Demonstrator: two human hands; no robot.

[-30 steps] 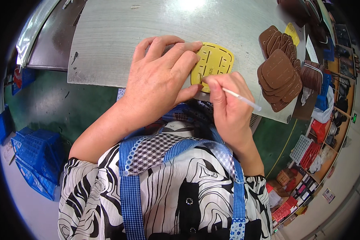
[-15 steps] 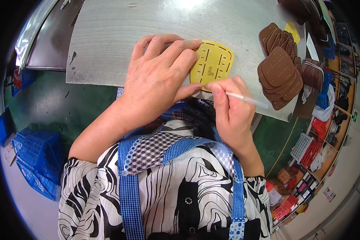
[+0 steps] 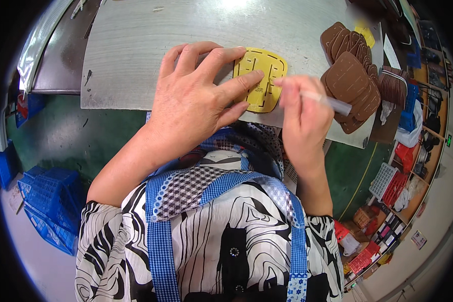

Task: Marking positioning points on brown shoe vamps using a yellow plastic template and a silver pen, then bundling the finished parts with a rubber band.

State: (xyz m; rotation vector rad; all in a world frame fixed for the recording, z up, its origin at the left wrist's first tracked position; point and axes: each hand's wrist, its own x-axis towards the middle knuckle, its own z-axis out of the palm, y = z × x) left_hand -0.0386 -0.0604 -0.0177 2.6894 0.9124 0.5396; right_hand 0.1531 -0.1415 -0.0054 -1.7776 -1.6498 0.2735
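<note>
Left hand: flat, fingers spread, palm down on the grey metal table; fingertips pressing the left and lower part of the yellow template; not curled round anything, just pinning it.
Right hand: closed pinch grip on a white pen; thumb and fingers wrapped tight round the barrel; tip end hidden by the fingers at the template's right edge.
Yellow template: rounded flat piece with dark slot marks, lying flat on the table near its front edge, between the two hands, partly covered by the left fingers.
Pen: slanted, back end pointing right toward the brown stack.
Brown leather pieces: overlapping pile of rounded cut shapes, right of the template, on the table, apart from the template.
Small yellow piece: behind the brown pile, part hidden.
Blue plastic crate: on the floor, lower left.
Apron: blue check straps over a black and white patterned top.
</note>
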